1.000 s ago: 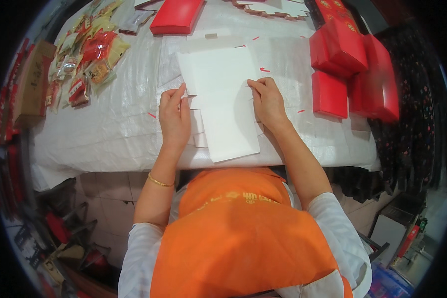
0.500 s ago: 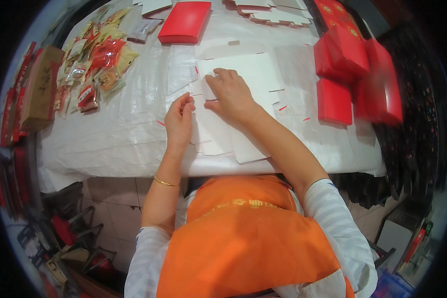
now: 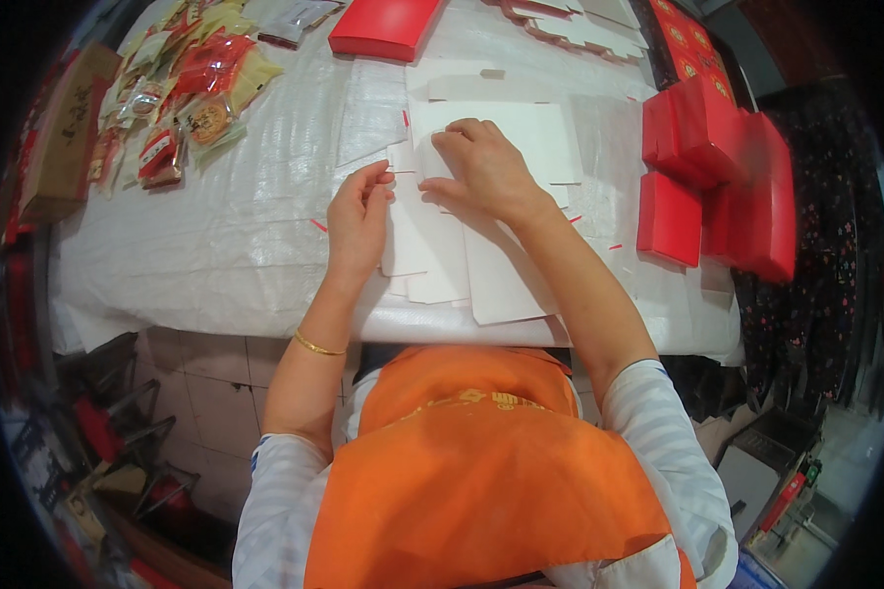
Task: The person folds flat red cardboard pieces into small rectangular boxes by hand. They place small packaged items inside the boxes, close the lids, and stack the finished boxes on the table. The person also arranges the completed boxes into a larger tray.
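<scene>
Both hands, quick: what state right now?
Left hand: loosely curled beside the white cardboard; whether it grips anything can't be told.
Right hand: open, thumb and fingers apart, over the cardboard.

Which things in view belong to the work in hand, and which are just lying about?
In hand:
- white card
- right hand, over it
- left hand, at its left side

Seemingly lying about:
- snack packets
- red boxes
- brown box
</scene>
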